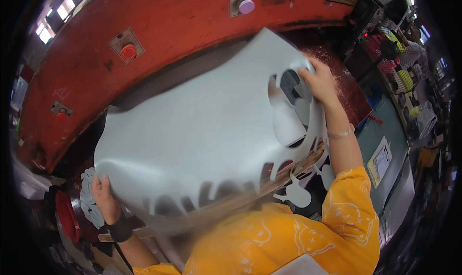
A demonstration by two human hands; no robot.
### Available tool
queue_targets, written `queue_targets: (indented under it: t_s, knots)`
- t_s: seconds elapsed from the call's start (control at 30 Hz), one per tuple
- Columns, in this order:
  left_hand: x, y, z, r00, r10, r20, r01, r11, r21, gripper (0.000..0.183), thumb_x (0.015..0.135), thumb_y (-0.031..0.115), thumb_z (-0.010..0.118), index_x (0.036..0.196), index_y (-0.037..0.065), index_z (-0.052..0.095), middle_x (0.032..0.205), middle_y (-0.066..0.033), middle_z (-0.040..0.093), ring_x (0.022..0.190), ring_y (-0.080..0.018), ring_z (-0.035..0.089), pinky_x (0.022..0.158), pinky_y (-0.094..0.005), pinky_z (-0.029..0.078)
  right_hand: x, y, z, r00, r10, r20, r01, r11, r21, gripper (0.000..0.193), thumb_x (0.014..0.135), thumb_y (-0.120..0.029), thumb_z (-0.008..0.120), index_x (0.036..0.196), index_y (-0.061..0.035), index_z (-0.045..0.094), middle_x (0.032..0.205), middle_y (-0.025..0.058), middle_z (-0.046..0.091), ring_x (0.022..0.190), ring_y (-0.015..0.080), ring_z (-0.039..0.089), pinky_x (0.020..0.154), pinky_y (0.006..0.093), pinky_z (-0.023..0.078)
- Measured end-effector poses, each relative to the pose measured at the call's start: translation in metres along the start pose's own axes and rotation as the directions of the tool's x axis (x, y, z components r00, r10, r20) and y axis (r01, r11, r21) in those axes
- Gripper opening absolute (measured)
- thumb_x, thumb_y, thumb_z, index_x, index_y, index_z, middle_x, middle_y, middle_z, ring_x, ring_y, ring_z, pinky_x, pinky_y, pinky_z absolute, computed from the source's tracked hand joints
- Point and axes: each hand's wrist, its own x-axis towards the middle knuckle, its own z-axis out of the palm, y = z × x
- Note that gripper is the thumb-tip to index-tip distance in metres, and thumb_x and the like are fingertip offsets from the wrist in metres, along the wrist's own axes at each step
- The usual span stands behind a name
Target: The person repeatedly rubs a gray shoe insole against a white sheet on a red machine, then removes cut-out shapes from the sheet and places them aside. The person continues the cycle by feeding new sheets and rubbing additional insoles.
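Note:
A large, flexible grey sheet (192,125) spans the middle of the view, bowed upward. Cut-out holes run along its near edge and cluster near its right end. My right hand (321,82) grips the sheet's right edge beside the biggest holes, thumb on top. At the opposite end, my left hand (107,200) holds the left edge, fingertips showing at the rim and the rest of the grip partly hidden. A cut grey piece with odd lobes (297,194) hangs or lies below the near right edge; which one I cannot tell.
An orange-red machine beam (178,27) crosses the far side, carrying a red push button (128,52) and a pinkish one (246,6). Grey cut pieces (90,205) lie by my left hand, near a red round object (66,217). A fan (402,68) stands at right, beyond a grey-green table (380,116).

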Motion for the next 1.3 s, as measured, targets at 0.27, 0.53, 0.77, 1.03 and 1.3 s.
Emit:
queue_targets:
  t_s: [0.27, 0.53, 0.77, 1.03, 1.3]
  knots:
    - [-0.031, -0.081, -0.030, 0.966, -0.153, -0.206, 0.225, 0.894, 0.387, 0.053, 0.087, 0.002, 0.050, 0.140, -0.001, 0.042, 0.080, 0.0035, 0.045, 0.067, -0.0034, 0.036, 0.062, -0.0183, 0.034, -0.051, 0.005, 0.040, 0.842, 0.487, 0.234, -0.516, 0.853, 0.081, 0.039, 0.090, -0.023, 0.058, 0.117, 0.0045, 0.058, 0.073, 0.0105, 0.065, 0.060, 0.0160, 0.062, 0.060, 0.0308, 0.050]
    - [-0.055, -0.071, -0.030, 0.953, 0.081, -0.292, 0.075, 0.870, 0.487, 0.042, 0.089, 0.000, 0.050, 0.131, -0.001, 0.051, 0.095, -0.0045, 0.059, 0.080, -0.0103, 0.052, 0.077, -0.0245, 0.044, -0.022, 0.009, 0.077, 0.979, 0.177, 0.099, -0.170, 0.982, -0.082, 0.031, 0.085, -0.020, 0.059, 0.108, 0.0006, 0.064, 0.091, 0.0195, 0.068, 0.086, 0.0345, 0.065, 0.081, 0.0374, 0.050]
    - [-0.035, -0.102, -0.015, 0.921, 0.214, -0.325, 0.037, 0.783, 0.621, 0.032, 0.092, 0.003, 0.050, 0.123, -0.003, 0.056, 0.114, -0.0132, 0.063, 0.099, -0.0167, 0.059, 0.088, -0.0286, 0.046, -0.004, 0.029, 0.086, 0.970, 0.217, 0.108, -0.225, 0.972, 0.064, 0.030, 0.086, -0.022, 0.061, 0.107, -0.0022, 0.067, 0.103, 0.0200, 0.066, 0.095, 0.0326, 0.063, 0.085, 0.0366, 0.049]
    - [-0.039, -0.102, 0.000, 0.858, 0.467, -0.213, 0.078, 0.292, 0.953, 0.022, 0.087, 0.010, 0.058, 0.107, 0.011, 0.066, 0.098, -0.0144, 0.058, 0.096, -0.0329, 0.055, 0.086, -0.0390, 0.045, -0.078, 0.098, -0.004, 0.952, 0.117, 0.283, 0.108, 0.735, -0.669, 0.074, 0.075, -0.034, 0.072, 0.140, -0.0174, 0.043, 0.142, 0.0169, 0.040, 0.131, 0.0358, 0.036, 0.105, 0.0509, 0.031]
    - [-0.034, -0.099, -0.002, 0.895, 0.395, -0.208, 0.046, 0.381, 0.923, 0.023, 0.085, 0.009, 0.059, 0.106, 0.011, 0.067, 0.096, -0.0129, 0.057, 0.093, -0.0321, 0.054, 0.083, -0.0401, 0.044, -0.065, 0.132, -0.016, 0.936, 0.025, 0.351, 0.119, 0.916, -0.382, 0.076, 0.070, -0.021, 0.074, 0.140, -0.0173, 0.044, 0.147, 0.0210, 0.033, 0.135, 0.0382, 0.033, 0.110, 0.0430, 0.030]
